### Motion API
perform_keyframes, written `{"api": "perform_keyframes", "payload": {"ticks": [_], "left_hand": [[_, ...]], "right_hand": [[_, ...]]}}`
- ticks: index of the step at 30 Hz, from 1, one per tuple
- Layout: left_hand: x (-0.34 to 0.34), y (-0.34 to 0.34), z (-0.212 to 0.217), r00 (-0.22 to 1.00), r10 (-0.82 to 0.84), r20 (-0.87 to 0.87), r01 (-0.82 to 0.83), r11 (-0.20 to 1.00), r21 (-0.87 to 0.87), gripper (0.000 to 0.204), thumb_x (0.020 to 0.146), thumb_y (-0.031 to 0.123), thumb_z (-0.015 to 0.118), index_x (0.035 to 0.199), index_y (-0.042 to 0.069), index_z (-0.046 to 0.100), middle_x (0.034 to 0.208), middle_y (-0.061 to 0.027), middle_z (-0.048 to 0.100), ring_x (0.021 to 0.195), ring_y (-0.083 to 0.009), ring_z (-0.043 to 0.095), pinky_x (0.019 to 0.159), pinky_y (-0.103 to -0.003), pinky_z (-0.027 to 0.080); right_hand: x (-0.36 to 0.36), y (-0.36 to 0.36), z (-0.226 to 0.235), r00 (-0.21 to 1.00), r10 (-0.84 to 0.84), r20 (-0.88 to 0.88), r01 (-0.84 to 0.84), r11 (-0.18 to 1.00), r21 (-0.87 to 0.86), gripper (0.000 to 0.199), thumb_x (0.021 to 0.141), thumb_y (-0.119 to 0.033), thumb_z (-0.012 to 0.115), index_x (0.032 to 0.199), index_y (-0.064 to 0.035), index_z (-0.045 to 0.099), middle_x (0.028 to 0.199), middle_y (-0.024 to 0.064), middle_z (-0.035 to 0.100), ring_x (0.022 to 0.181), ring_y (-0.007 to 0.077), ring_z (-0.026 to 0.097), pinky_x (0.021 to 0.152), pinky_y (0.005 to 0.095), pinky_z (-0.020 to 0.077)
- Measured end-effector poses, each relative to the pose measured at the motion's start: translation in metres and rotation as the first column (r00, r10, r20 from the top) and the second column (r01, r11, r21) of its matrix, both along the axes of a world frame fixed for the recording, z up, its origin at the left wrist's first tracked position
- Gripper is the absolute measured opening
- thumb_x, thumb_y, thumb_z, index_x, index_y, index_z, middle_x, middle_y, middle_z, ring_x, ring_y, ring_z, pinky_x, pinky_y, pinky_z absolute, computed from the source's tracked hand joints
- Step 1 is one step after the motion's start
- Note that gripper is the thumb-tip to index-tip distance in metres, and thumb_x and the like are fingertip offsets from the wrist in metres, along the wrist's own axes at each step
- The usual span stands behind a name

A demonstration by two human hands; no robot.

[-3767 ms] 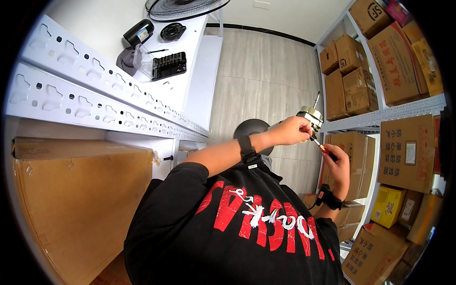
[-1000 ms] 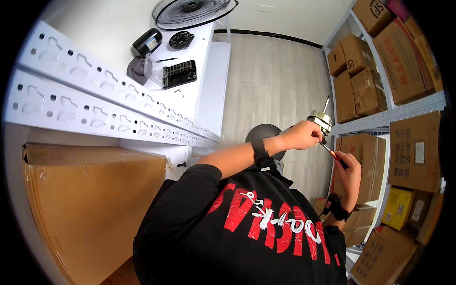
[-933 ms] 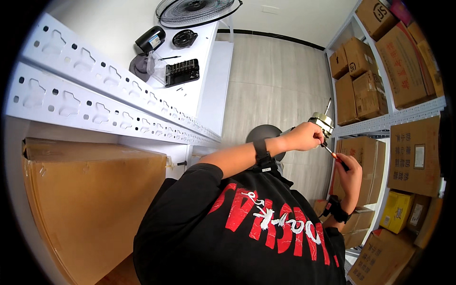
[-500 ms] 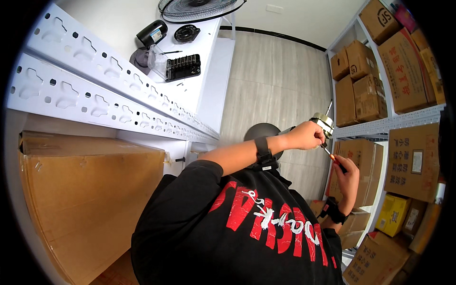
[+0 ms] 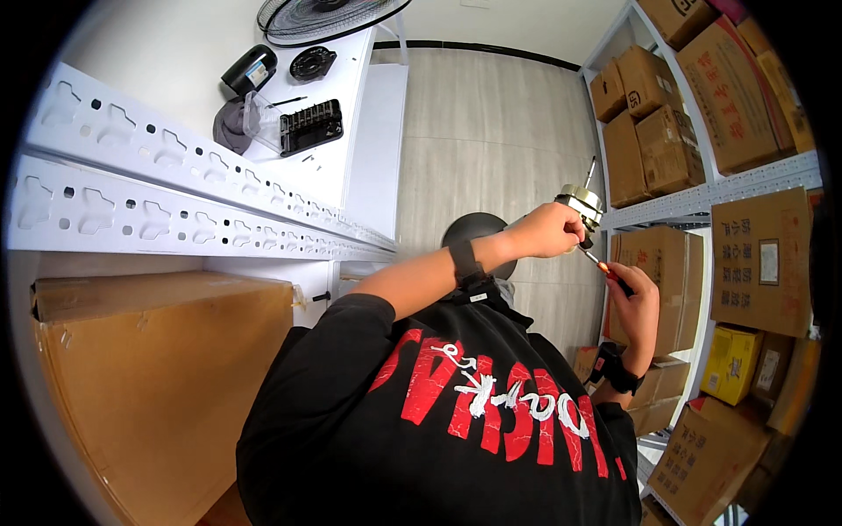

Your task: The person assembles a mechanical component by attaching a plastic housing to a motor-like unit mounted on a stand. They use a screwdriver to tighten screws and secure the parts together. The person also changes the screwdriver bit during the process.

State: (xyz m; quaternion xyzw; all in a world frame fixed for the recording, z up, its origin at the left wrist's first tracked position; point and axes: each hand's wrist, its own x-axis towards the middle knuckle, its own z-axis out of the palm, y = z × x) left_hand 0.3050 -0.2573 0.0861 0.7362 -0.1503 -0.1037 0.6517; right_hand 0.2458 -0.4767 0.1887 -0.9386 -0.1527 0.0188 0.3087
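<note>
My left hand [image 5: 545,231] is closed around a fan motor [image 5: 582,202], a gold and black cylinder with a thin metal shaft pointing away from me. Just to the right, my right hand [image 5: 638,307] grips a screwdriver [image 5: 613,274] by its red and black handle. The screwdriver's metal blade reaches the near side of the motor, close to my left fingers; its very tip is too small to make out. Below my left forearm shows a dark round disc [image 5: 465,230], partly hidden by the arm.
On the white table [image 5: 338,175] lie an open black bit case [image 5: 311,129], a black motor housing [image 5: 250,70], a round black part [image 5: 312,63] and a wire fan guard [image 5: 329,19]. Shelves of cardboard boxes [image 5: 671,149] stand right; a large carton [image 5: 167,377] is at left.
The whole view has shifted slightly, moving most things leftward in the picture. My left hand still holds the motor, and the screwdriver in my right hand stays against it.
</note>
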Motion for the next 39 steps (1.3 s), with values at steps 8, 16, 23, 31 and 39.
{"api": "perform_keyframes", "payload": {"ticks": [8,16,23,31,39], "left_hand": [[0.004,0.001,-0.006,0.993,-0.102,-0.050,0.097,0.991,-0.094,0.009,0.087,0.004,0.064,0.092,0.000,0.070,0.083,-0.0055,0.070,0.079,-0.0115,0.063,0.073,-0.029,0.051],[0.002,0.005,0.014,0.976,-0.105,-0.191,0.096,0.994,-0.055,0.011,0.088,0.004,0.063,0.096,-0.001,0.068,0.090,-0.0042,0.069,0.085,-0.0106,0.064,0.078,-0.027,0.052],[0.004,0.005,0.014,0.971,-0.119,-0.207,0.112,0.993,-0.044,0.011,0.090,0.004,0.063,0.099,-0.001,0.068,0.093,-0.0036,0.069,0.087,-0.0101,0.064,0.081,-0.026,0.051],[0.005,0.004,0.015,0.969,-0.124,-0.214,0.117,0.992,-0.044,0.010,0.090,0.003,0.065,0.098,-0.002,0.068,0.094,-0.0044,0.070,0.088,-0.0105,0.065,0.082,-0.026,0.052],[0.005,0.003,0.018,0.971,-0.111,-0.210,0.110,0.994,-0.016,0.011,0.088,0.005,0.066,0.097,-0.002,0.068,0.092,-0.0046,0.070,0.087,-0.0104,0.065,0.081,-0.026,0.052]], "right_hand": [[0.004,-0.009,-0.012,1.000,0.002,0.028,-0.002,1.000,-0.022,0.020,0.081,-0.005,0.071,0.100,-0.0046,0.071,0.082,0.0127,0.064,0.071,0.0291,0.062,0.064,0.0339,0.0487],[0.001,-0.014,-0.012,0.999,0.005,0.042,-0.005,1.000,-0.001,0.018,0.082,-0.010,0.071,0.100,-0.0078,0.072,0.085,0.0117,0.067,0.077,0.0321,0.063,0.067,0.0387,0.0496],[0.001,-0.019,-0.013,0.996,0.012,0.089,-0.014,1.000,0.018,0.018,0.082,-0.010,0.070,0.100,-0.0083,0.073,0.085,0.0120,0.067,0.076,0.0326,0.063,0.066,0.0390,0.0493],[0.001,-0.018,-0.012,0.995,0.028,0.097,-0.026,1.000,-0.016,0.019,0.083,-0.008,0.071,0.102,-0.0076,0.072,0.083,0.0108,0.066,0.072,0.0297,0.061,0.063,0.0367,0.0482],[0.001,-0.019,-0.011,0.989,0.034,0.142,-0.031,0.999,-0.025,0.020,0.082,-0.008,0.071,0.102,-0.0087,0.073,0.081,0.0103,0.064,0.070,0.0297,0.061,0.061,0.0372,0.0477]]}}
